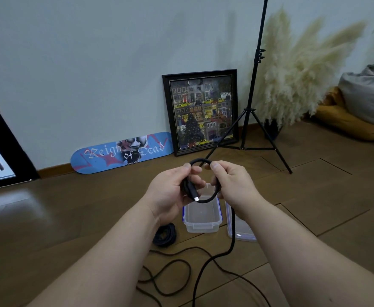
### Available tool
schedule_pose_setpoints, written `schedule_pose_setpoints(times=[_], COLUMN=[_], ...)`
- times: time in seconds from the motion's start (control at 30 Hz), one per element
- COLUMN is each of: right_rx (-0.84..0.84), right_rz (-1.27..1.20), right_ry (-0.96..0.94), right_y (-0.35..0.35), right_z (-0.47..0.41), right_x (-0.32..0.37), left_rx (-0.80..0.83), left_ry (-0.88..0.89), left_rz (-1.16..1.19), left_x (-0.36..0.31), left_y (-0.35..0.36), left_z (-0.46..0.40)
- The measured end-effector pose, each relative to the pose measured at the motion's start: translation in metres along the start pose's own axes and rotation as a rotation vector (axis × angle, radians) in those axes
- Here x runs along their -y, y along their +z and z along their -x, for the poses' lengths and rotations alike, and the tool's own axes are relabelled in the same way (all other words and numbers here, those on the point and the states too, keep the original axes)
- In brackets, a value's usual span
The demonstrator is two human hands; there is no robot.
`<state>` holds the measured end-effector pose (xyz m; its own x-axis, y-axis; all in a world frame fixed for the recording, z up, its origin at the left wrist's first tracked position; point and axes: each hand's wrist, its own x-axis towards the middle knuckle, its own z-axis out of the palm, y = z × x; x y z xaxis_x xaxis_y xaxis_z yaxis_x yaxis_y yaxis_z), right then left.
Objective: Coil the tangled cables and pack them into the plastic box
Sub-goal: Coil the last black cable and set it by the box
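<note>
The brown wood floor (71, 218) holds a clear plastic box (202, 220), its lid (240, 231) just beside it, a small coil of black cable (165, 235), long loose black cables (172, 275), a tripod (251, 120) and a skateboard (121, 152) by the wall.

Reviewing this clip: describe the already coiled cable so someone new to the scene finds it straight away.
Start at the open clear plastic box on the wooden floor, below the hands. Immediately left of it, beside the left forearm, lies the coiled cable. Unlike the loose cable sprawling nearer the camera, it is wound into a tight dark bundle.
</note>
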<state>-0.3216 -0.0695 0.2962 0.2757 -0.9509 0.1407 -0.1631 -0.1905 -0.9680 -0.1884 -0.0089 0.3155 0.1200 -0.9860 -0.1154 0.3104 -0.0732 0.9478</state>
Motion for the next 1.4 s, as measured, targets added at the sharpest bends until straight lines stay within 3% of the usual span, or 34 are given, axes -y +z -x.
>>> schedule_pose_setpoints(times=[0.2,0.53,0.73,1.0,1.07,1.23,1.4], right_rx=[-0.077,0.077,0.089,0.076,0.117,0.432,0.33], right_rz=[-0.118,-0.391,-0.275,-0.295,-0.268,-0.188,-0.082], right_ry=[0.066,0.151,0.127,0.152,0.179,0.293,0.327], right_y=[0.001,0.003,0.003,0.002,-0.002,-0.018,-0.031], right_z=[-0.005,-0.001,0.0,0.003,0.003,0.007,0.003], right_x=[-0.002,0.003,0.002,0.004,0.004,0.005,-0.01], left_rx=[0.096,-0.051,-0.089,-0.008,-0.075,-0.351,-0.531], left_ry=[0.025,0.058,0.071,0.002,0.019,0.078,0.141], left_rz=[-0.039,0.068,0.059,0.152,0.184,0.486,0.639], left_x=[-0.001,-0.002,-0.001,-0.008,-0.008,-0.015,-0.025], left_y=[0.003,-0.003,-0.003,0.005,0.002,-0.03,-0.061], left_z=[0.003,0.0,-0.003,-0.005,-0.007,-0.016,-0.018])
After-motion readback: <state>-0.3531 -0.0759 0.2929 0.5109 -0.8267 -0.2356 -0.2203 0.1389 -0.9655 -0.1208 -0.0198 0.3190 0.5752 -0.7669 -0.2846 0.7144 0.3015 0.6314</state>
